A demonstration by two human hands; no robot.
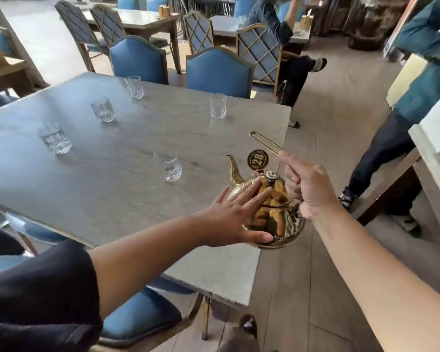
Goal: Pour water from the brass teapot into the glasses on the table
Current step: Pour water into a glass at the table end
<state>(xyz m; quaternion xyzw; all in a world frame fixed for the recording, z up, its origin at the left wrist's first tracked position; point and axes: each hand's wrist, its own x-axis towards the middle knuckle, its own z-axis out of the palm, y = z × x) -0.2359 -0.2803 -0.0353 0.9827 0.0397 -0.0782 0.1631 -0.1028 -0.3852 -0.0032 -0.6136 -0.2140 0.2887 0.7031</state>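
The brass teapot (272,217) sits at the right edge of the grey table (117,174), its spout pointing away toward the far side. My right hand (306,185) is closed around its long wire handle. My left hand (235,215) lies flat with spread fingers against the pot's left side and lid. Several clear glasses stand on the table: the nearest glass (168,165) left of the spout, one at the far right (218,105), and others (55,137) further left. The near ones seem to hold a little water.
A round number plaque reading 28 (257,159) stands behind the teapot. Blue chairs (219,72) line the far side and a chair seat (137,318) is below the near edge. A person's legs (381,158) stand to the right; another person sits behind.
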